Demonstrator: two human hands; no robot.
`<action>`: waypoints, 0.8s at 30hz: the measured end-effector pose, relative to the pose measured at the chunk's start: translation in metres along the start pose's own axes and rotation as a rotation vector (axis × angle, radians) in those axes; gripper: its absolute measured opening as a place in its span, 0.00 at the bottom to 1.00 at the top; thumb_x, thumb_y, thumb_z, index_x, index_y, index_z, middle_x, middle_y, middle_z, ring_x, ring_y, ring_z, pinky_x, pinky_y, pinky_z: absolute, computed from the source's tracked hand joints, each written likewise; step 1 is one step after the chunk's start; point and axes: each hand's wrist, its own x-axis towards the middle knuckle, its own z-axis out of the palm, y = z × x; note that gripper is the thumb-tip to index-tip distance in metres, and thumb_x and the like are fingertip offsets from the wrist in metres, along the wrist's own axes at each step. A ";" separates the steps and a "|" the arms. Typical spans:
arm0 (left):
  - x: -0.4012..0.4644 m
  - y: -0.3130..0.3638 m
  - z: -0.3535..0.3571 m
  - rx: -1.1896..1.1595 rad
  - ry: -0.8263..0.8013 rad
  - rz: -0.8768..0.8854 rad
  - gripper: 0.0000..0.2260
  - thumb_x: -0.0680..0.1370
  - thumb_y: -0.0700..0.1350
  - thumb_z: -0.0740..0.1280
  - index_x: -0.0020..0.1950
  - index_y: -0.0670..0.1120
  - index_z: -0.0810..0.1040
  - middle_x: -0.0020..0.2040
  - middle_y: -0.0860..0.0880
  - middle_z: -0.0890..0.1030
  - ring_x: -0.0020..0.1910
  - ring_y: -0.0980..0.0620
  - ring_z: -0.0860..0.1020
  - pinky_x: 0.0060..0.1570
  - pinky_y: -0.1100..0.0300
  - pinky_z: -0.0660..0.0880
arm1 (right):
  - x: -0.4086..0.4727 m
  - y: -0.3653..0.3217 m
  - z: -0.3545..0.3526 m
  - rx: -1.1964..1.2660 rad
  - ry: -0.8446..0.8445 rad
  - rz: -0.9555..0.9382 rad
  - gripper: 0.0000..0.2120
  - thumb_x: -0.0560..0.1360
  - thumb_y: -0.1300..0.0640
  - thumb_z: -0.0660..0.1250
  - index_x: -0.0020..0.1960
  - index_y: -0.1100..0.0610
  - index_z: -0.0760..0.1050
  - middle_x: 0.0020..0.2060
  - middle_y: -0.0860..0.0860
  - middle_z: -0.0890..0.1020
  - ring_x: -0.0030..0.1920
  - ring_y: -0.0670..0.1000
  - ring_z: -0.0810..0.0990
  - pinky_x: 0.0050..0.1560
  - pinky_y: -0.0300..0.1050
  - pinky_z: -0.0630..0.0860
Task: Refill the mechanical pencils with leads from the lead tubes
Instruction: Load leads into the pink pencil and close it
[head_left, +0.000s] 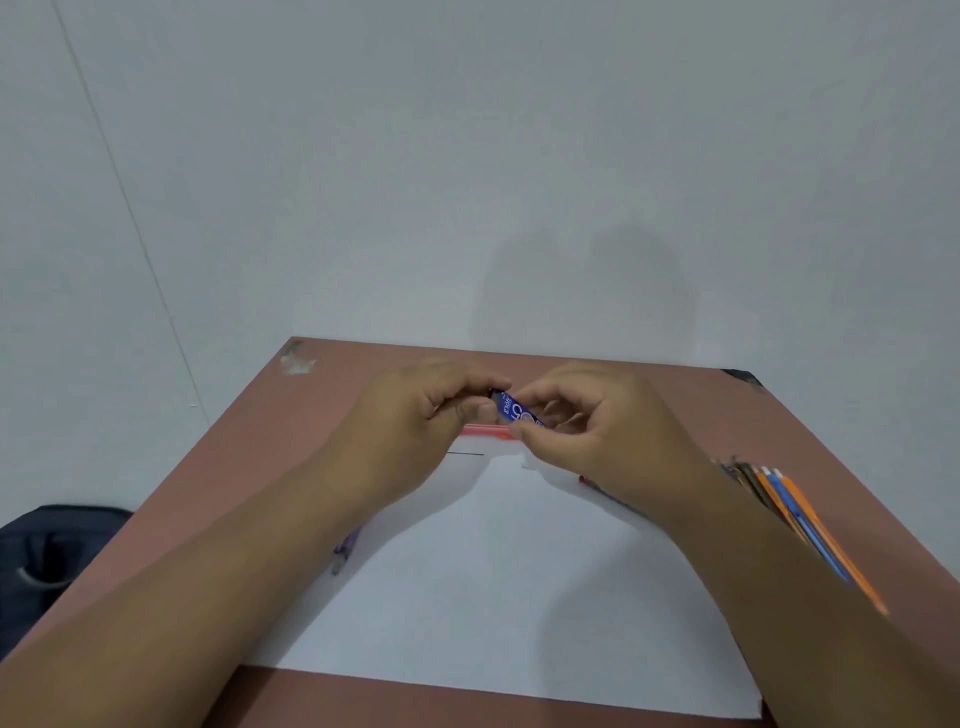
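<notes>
The blue lead tube (517, 413) is held up off the table between the two hands, above the far edge of the white sheet (519, 571); its long axis slants from upper left to lower right, the dark cap end pointing toward the left hand (415, 421) and the printed body running down into the right hand (597, 431); the right hand's thumb and fingers are curled round the lower part of the tube, pinching it; the left hand's fingertips are drawn together at the cap end, seemingly pinching the cap, though the contact itself is partly hidden; my guess is the cap is being opened or closed, so the coming move would be a pull along that slanted axis, the hands parting left and right; a red tube (488, 430) lies flat on the sheet just below the hands, and a single thin dark lead (465, 453) lies beside it; a purple pencil (347, 551) shows under the left forearm; a bundle of coloured pencils (800, 519) rests on the brown table (249, 441) beyond the right forearm; a pale wall (467, 156) rises behind, and a dark bag (47, 556) sits low at the left.
</notes>
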 end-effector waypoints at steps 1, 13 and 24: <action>0.000 0.000 0.000 -0.012 0.011 -0.018 0.12 0.79 0.40 0.69 0.58 0.53 0.84 0.50 0.60 0.84 0.52 0.61 0.80 0.51 0.72 0.72 | 0.000 0.000 0.001 -0.003 -0.019 0.034 0.11 0.72 0.62 0.77 0.51 0.50 0.85 0.39 0.44 0.84 0.37 0.43 0.83 0.36 0.35 0.75; 0.000 0.011 0.000 -0.141 0.055 -0.277 0.11 0.78 0.42 0.71 0.50 0.60 0.83 0.46 0.62 0.85 0.49 0.59 0.82 0.53 0.59 0.78 | 0.001 0.000 0.006 -0.115 0.026 0.018 0.13 0.70 0.60 0.76 0.52 0.47 0.85 0.43 0.42 0.84 0.44 0.44 0.83 0.45 0.43 0.80; 0.003 0.019 -0.001 -0.330 0.191 -0.459 0.04 0.76 0.46 0.74 0.40 0.50 0.84 0.33 0.57 0.82 0.32 0.63 0.76 0.36 0.71 0.71 | 0.001 0.006 0.011 -0.160 0.089 -0.034 0.12 0.80 0.58 0.66 0.56 0.43 0.82 0.45 0.42 0.84 0.45 0.46 0.82 0.45 0.47 0.78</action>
